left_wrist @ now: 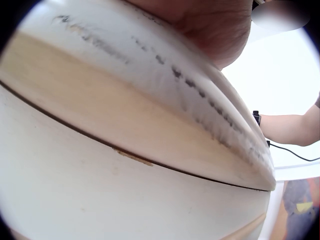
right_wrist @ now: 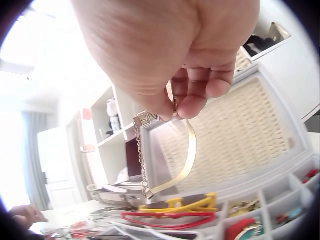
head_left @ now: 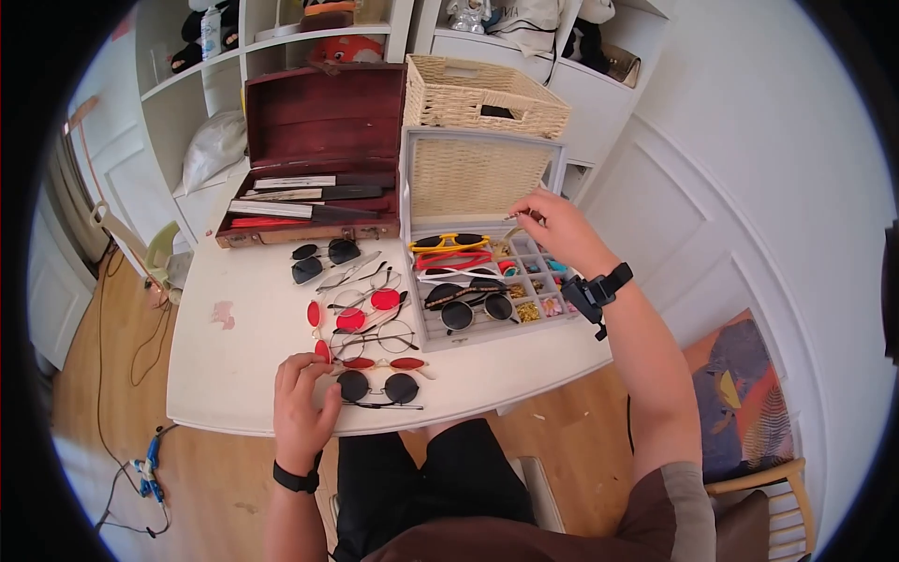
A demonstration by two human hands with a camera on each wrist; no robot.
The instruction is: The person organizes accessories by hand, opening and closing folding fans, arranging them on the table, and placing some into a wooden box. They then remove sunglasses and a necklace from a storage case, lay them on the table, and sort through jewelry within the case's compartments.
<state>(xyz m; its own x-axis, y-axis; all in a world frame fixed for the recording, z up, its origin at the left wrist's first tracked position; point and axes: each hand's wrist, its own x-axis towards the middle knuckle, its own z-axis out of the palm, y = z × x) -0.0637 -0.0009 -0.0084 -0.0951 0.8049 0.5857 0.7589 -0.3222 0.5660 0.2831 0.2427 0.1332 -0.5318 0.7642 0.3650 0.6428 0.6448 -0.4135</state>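
My right hand [head_left: 554, 225] is raised over the grey compartment case [head_left: 458, 339], thumb and fingertips pinching a gold bracelet [right_wrist: 190, 152]. In the right wrist view the bracelet hangs down as a flat band with a length of chain and lettered links. Below it in the case lie yellow sunglasses [head_left: 449, 242], red-framed glasses [head_left: 440, 259] and round dark sunglasses [head_left: 457, 316]. Small compartments at the case's right side hold jewellery [head_left: 529, 311]. My left hand [head_left: 304, 403] rests at the table's front edge, fingers relaxed, beside red-lensed glasses [head_left: 323, 350] and dark round sunglasses [head_left: 401, 388].
More glasses [head_left: 348, 298] lie on the white table [head_left: 215, 375], left of the case. An open brown-red box [head_left: 323, 122] with folding fans [head_left: 281, 208] stands at the back left. Behind the case's raised clear lid sits a woven basket [head_left: 449, 103].
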